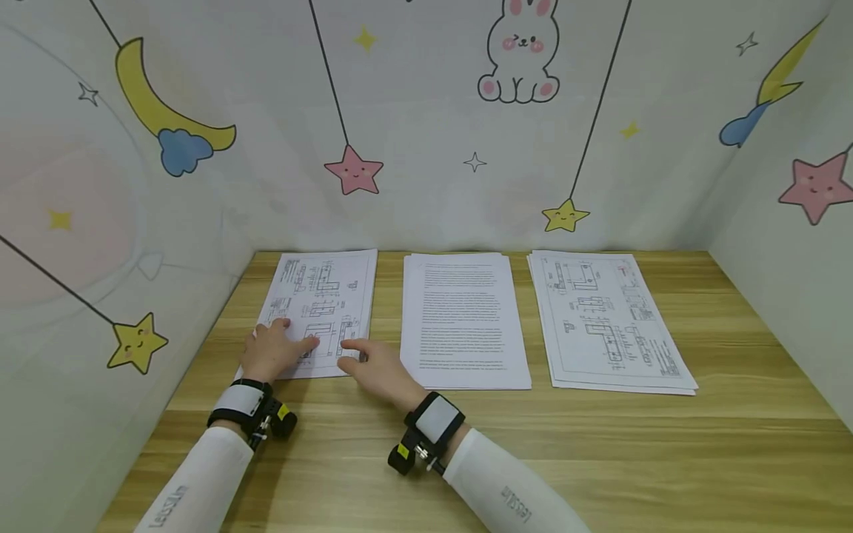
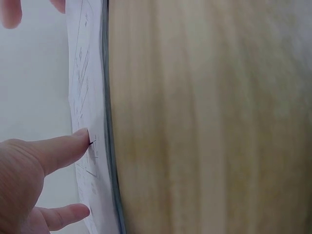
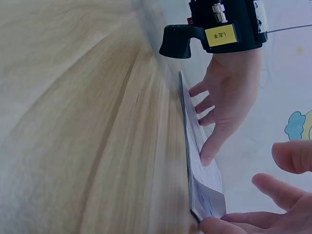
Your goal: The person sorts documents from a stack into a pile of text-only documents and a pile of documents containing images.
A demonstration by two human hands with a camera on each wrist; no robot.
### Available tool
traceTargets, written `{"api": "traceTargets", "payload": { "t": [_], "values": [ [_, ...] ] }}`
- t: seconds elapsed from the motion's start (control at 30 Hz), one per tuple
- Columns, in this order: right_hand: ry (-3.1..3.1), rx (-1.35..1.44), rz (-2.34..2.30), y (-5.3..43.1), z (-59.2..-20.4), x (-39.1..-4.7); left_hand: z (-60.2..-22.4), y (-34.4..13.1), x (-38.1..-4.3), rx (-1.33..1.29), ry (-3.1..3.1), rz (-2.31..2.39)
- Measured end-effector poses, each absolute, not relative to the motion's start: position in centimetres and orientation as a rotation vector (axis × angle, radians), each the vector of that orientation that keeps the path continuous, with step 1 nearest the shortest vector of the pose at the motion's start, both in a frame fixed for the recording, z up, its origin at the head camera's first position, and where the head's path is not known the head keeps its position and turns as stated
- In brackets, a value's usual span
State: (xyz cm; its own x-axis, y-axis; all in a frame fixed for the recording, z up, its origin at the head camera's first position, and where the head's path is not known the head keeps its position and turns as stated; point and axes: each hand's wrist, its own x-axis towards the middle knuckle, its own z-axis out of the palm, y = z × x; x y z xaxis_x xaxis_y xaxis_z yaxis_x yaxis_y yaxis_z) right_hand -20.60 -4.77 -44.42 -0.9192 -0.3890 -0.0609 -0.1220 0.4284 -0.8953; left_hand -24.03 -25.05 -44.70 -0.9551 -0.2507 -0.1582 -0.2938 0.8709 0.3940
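Observation:
On the left side of the table lies a stack of technical drawings [image 1: 333,289]. My left hand [image 1: 269,352] rests on its near left part with fingers spread; in the left wrist view the thumb [image 2: 63,151] touches the top sheet. At the stack's near right corner is my right hand [image 1: 380,370], its fingers pointing left and apart. In the right wrist view the fingers [image 3: 243,222] of that hand are right at the paper's edge, where a corner of the top sheet [image 3: 209,199] bends up. The gap between its upper fingers holds nothing.
A stack of printed text pages [image 1: 460,326] lies in the middle, beside the right hand. Further right is another stack of drawings [image 1: 609,318], its sheets slightly fanned. The wooden table [image 1: 666,459] meets pale cartoon-printed walls [image 1: 426,207] at its back and sides.

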Motion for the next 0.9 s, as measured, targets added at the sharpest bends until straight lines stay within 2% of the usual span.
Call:
{"api": "traceTargets", "payload": {
  "t": [0.4, 0.9],
  "values": [
    [2.125, -0.028, -1.899, -5.4, -45.4, -21.9, -44.0, -25.6, -24.2, -0.486, 2.927, 0.783],
    [1.913, 0.072, -2.066, -6.5, -46.7, -23.4, -43.4, -25.8, -24.3, -0.563, 2.850, 0.913]
  ]
}}
